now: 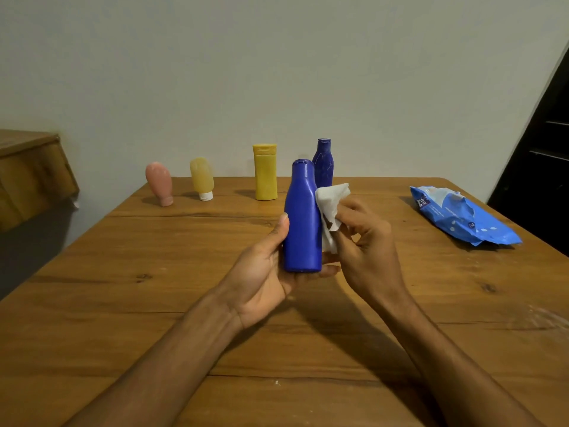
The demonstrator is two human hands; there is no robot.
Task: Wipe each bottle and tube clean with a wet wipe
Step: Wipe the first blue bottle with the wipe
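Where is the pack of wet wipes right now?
In the head view, the pack of wet wipes lies on the right side of the wooden table, beyond and right of the right hand.

Wipes pack (462,217) print illegible

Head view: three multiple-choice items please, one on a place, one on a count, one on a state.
1. Where does the wipes pack lie?
A) on the table's right side
B) on the floor
C) in a drawer

2. How many items stand along the far edge?
A) two
B) four
C) six

3. How is the blue bottle held?
A) lying flat
B) upside down
C) upright

Key:
1 A: it lies on the wood at the right.
2 B: pink tube, yellow tube, yellow bottle, dark blue bottle.
3 C: the left hand grips it cap up, while the right hand pinches the wet wipe at its side.
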